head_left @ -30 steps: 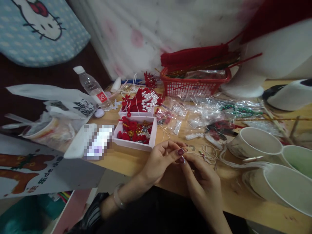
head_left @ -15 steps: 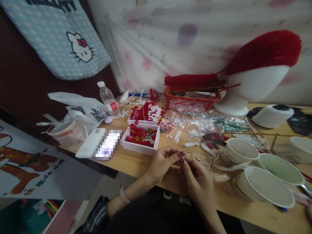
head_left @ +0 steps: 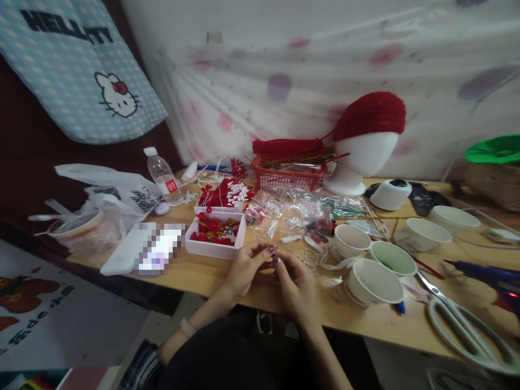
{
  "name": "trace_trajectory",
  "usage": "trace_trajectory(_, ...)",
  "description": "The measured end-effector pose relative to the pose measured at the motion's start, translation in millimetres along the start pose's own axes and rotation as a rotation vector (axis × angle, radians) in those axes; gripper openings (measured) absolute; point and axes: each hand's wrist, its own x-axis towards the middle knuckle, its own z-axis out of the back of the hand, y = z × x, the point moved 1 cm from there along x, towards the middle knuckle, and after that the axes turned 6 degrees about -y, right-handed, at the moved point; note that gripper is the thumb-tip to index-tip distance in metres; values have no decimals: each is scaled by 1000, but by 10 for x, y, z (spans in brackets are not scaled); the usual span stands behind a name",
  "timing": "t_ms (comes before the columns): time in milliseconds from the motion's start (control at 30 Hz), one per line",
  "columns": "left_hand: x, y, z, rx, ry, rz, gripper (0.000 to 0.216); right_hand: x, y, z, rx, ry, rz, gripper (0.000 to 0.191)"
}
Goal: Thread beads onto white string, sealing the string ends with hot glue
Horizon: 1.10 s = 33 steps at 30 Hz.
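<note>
My left hand [head_left: 248, 269] and my right hand [head_left: 296, 281] meet over the table's front edge, thumbs and fingers pinched together. Whatever lies between the fingertips is too small to make out. Just behind my left hand stands a white box [head_left: 211, 248] of red and gold ornaments. Loose white cord [head_left: 311, 260] lies on the table beyond my right hand. To the right of that hand are several paper cups, the nearest a white cup [head_left: 376, 284], with a cup holding something green [head_left: 393, 260] behind it.
Scissors [head_left: 467, 330] and a dark glue gun [head_left: 487, 276] lie at the right. A red basket [head_left: 290, 176], a white foam head [head_left: 363, 157] and plastic packets [head_left: 300, 208] stand farther back. On the left are a phone [head_left: 160, 252], a water bottle [head_left: 163, 176] and a bagged bowl [head_left: 81, 230].
The camera view has swung to the right, bringing the scissors and glue gun into sight. Both hands stay pinched together at the same spot by the table edge.
</note>
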Motion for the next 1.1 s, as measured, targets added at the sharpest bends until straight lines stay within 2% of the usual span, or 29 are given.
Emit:
trace_trajectory(167,-15,-1,1,38,21,-25,33,-3,-21,-9,53,-16,-16,25)
trace_trajectory(367,25,46,31,156,8,-137,34,8,-71,-29,93,-42,-28,24)
trace_trajectory(800,-1,-2,37,494,-17,-597,20,26,-108,-61,162,-34,4,32)
trace_trajectory(1100,-4,82,51,613,-95,-743,18,55,-162,-63,184,-42,-12,29)
